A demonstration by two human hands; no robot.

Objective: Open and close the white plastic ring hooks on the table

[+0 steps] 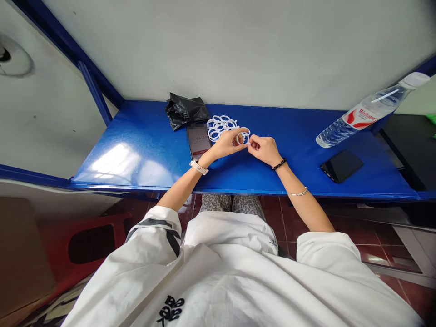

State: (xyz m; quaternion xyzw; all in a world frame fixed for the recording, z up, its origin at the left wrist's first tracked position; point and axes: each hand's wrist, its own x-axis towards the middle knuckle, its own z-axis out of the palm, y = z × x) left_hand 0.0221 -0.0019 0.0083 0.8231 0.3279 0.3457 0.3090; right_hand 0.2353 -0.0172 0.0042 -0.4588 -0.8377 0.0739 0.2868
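My left hand and my right hand meet over the blue table, both pinching the same white plastic ring between their fingertips. Just behind my hands lies a loose pile of several more white rings. A phone with a lit screen lies flat beside my left wrist, which wears a watch. My right wrist wears a dark bead bracelet and a thin silver bangle.
A crumpled black plastic bag sits at the back by the wall. A water bottle lies on its side at the right, with a dark phone in front of it. A red stool stands low on the left.
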